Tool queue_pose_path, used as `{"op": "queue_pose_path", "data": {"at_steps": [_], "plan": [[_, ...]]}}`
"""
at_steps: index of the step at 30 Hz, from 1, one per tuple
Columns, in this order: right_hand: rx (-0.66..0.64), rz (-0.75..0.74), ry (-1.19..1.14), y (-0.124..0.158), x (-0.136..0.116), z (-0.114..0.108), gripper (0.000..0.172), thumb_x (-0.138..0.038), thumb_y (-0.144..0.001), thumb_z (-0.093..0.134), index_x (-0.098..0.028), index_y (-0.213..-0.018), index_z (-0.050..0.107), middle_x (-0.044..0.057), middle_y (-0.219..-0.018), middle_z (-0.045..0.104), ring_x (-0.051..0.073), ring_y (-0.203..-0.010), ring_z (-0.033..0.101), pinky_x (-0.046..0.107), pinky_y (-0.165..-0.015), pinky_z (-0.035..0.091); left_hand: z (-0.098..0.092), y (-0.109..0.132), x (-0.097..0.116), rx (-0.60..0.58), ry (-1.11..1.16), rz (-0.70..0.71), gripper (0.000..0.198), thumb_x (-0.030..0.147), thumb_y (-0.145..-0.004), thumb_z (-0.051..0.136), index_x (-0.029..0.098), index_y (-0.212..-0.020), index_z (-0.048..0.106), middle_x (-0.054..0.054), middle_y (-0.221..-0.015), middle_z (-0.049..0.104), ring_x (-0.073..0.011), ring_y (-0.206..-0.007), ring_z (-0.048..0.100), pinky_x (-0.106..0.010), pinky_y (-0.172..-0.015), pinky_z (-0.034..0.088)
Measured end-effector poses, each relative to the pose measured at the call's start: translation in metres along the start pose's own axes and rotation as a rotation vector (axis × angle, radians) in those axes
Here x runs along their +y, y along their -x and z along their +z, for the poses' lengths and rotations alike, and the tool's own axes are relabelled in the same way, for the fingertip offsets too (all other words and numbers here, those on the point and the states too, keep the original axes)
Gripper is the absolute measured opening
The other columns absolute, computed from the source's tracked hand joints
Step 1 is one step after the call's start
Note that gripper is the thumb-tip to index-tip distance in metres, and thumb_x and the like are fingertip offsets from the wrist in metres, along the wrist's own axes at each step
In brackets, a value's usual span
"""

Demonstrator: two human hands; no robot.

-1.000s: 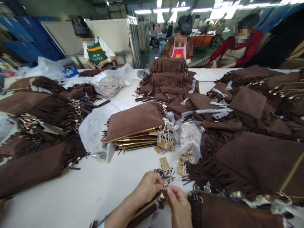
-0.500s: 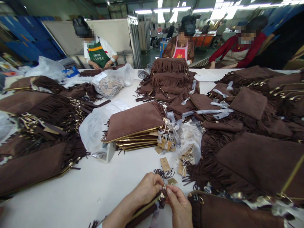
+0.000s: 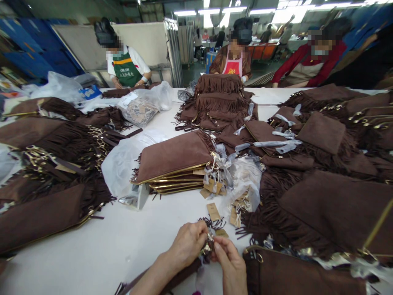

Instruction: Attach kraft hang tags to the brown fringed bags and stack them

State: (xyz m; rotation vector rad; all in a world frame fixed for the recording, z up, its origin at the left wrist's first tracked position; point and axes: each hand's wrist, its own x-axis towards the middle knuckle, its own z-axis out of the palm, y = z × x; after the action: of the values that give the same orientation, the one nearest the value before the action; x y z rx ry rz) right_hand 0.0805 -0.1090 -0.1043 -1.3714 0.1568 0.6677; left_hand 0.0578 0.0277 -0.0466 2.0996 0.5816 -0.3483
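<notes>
Both hands sat slightly higher than half a second before, the pouch corner lifted with them. Left hand [image 3: 188,244]: fingertips pinched the zip pull [image 3: 207,245] of a brown suede pouch [image 3: 181,276], low centre, at the near table edge. Right hand [image 3: 231,264]: thumb and forefinger pressed on the same pull, apparently steadying small hardware. White table [image 3: 123,246]: carried stacked pouches [image 3: 173,157], paper tags [image 3: 213,212], fringed piles [image 3: 218,98]. Room: factory floor, strip lights [image 3: 211,12], three people [image 3: 124,69] opposite.

Long white lights [image 3: 211,12] shine from the ceiling, and we see them glare. The white table [image 3: 123,246] looks bright, with soft shadows under the brown bags [image 3: 173,155]. The edges bend and stretch. Our left hand [image 3: 187,243] and right hand [image 3: 231,266] look a bit fuzzy.
</notes>
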Motion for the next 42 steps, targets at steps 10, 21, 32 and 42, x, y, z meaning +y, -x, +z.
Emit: {"op": "queue_pose_path", "data": {"at_steps": [10,21,32,42], "plan": [[-0.209,-0.143,0.358,-0.010,-0.027,0.004,0.037,-0.050,-0.080,0.049,-0.020,-0.097,0.062,0.002,-0.070,0.061,0.016,-0.059,0.054,0.024,-0.053,0.044,0.000,0.000,-0.003,0.121,0.514,0.021,0.011,0.026,-0.076,0.040,0.018,-0.077,0.047,0.002,-0.067,0.054,-0.0100,-0.058,0.046,-0.022,-0.057,0.037],[-0.228,-0.239,0.434,-0.016,-0.029,0.013,0.032,-0.049,-0.080,0.049,-0.020,-0.082,0.063,0.001,-0.069,0.059,0.015,-0.058,0.051,0.022,-0.050,0.040,-0.002,-0.004,-0.003,0.150,0.520,0.029,0.015,0.030,-0.076,0.042,0.017,-0.078,0.050,0.004,-0.063,0.048,-0.0101,-0.058,0.045,-0.022,-0.057,0.037],[-0.203,-0.171,0.439,-0.014,-0.029,0.016,0.036,-0.052,-0.080,0.043,-0.019,-0.079,0.057,-0.002,-0.059,0.049,0.015,-0.052,0.046,0.024,-0.049,0.038,0.002,-0.006,-0.001,0.031,0.603,-0.098,0.023,0.031,-0.063,0.051,0.013,-0.076,0.055,0.001,-0.060,0.053,-0.0116,-0.052,0.049,-0.023,-0.051,0.036],[-0.169,-0.152,0.420,-0.012,-0.033,0.019,0.037,-0.054,-0.077,0.043,-0.019,-0.078,0.056,0.000,-0.061,0.050,0.016,-0.052,0.046,0.024,-0.048,0.040,-0.002,-0.007,0.002,0.118,0.414,-0.103,0.020,0.035,-0.062,0.056,0.015,-0.063,0.054,-0.001,-0.065,0.052,-0.0116,-0.053,0.046,-0.023,-0.049,0.033]]}}
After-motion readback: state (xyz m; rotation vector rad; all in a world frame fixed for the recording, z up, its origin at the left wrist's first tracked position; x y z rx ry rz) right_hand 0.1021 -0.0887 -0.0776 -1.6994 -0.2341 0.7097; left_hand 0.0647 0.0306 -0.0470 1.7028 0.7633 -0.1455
